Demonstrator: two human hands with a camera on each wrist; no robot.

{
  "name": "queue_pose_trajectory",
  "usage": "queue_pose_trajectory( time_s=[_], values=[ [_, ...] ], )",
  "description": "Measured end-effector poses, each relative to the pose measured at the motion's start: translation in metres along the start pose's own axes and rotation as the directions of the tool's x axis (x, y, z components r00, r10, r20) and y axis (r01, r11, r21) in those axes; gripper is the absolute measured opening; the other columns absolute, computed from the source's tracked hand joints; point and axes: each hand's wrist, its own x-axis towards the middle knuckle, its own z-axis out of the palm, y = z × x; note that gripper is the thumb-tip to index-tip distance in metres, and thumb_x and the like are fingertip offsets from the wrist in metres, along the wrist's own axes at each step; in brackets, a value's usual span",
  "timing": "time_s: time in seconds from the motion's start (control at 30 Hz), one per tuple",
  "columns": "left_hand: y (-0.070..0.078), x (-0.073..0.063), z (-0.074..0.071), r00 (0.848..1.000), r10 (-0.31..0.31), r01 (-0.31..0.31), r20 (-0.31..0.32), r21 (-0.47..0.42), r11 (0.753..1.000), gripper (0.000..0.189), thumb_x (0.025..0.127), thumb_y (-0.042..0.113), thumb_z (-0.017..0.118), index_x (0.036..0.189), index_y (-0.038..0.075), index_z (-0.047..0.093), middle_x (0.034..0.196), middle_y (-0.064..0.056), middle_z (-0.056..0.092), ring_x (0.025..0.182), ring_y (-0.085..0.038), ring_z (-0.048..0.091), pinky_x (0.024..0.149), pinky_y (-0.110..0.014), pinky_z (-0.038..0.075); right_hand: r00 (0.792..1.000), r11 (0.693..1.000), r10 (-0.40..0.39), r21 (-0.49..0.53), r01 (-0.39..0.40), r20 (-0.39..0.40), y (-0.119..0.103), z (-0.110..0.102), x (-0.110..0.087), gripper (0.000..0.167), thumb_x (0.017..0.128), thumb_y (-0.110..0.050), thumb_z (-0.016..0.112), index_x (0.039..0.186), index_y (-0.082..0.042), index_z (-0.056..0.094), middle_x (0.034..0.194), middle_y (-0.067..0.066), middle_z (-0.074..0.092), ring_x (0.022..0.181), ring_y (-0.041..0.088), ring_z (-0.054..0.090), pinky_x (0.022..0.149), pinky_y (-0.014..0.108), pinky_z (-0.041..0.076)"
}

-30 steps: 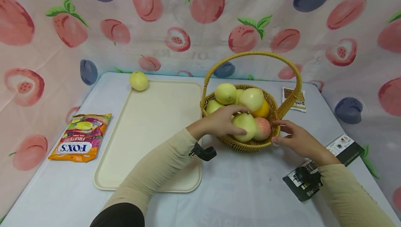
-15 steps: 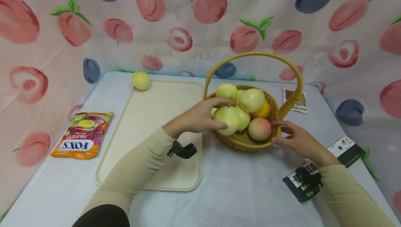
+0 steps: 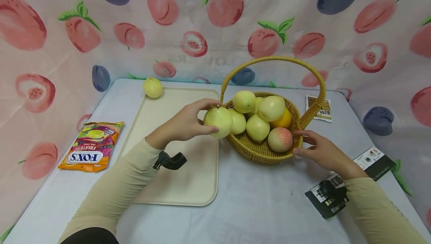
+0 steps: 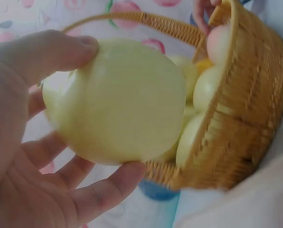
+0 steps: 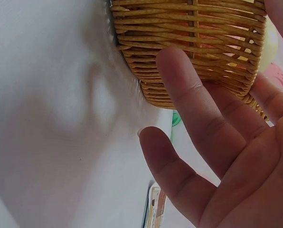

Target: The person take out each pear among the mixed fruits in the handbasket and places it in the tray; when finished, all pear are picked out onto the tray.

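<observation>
My left hand [image 3: 183,122] holds a pale green apple [image 3: 219,122] between thumb and fingers, raised at the left side of the wicker basket [image 3: 250,156]. In the left wrist view the apple [image 4: 117,102] fills the middle and the thumb presses its upper side. My right hand [image 3: 318,150] grips the basket's right rim by the handle base. The right wrist view shows some fingers [image 5: 193,102] lying along the woven side. Inside the basket are several pale green and yellowish fruits, a peach [image 3: 280,139] and a partly hidden orange fruit [image 3: 283,118].
A cream tray [image 3: 182,189] lies left of the basket, with a yellowish fruit [image 3: 153,88] at its far left corner. Farther left is a candy bag [image 3: 92,146]. A small packet [image 3: 318,108] and a black-and-white package [image 3: 324,197] lie to the right.
My left hand has lifted the apple from the front of the basket and carried it left, past the rim. Pale fruit beneath it has come into view. My right hand has stayed put.
</observation>
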Motion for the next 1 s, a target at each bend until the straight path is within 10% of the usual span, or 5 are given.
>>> queue_pose_trajectory(
  time_s=[0.53,1.0],
  values=[
    [-0.032,-0.008,-0.06,0.983,-0.153,0.168,-0.101,0.167,0.971,0.066,0.088,0.016,0.079,0.144,0.002,0.048,0.144,-0.014,0.05,0.134,-0.036,0.042,0.103,-0.049,0.044,1.0,1.0,0.007,-0.002,-0.007,0.0,0.0,0.0,0.001,0.068,0.094,-0.038,0.071,0.147,-0.006,0.043,0.151,0.032,0.036,0.126,0.058,0.043,0.095,0.07,0.041],
    [-0.066,0.01,-0.075,0.95,-0.242,0.277,-0.196,0.181,0.943,0.068,0.09,0.021,0.076,0.148,0.005,0.044,0.148,-0.018,0.046,0.135,-0.039,0.041,0.106,-0.052,0.04,1.0,1.0,0.025,0.01,-0.025,0.007,-0.001,0.0,0.001,0.07,0.093,-0.039,0.072,0.148,-0.006,0.042,0.153,0.031,0.033,0.129,0.058,0.04,0.096,0.072,0.038]
  ],
)
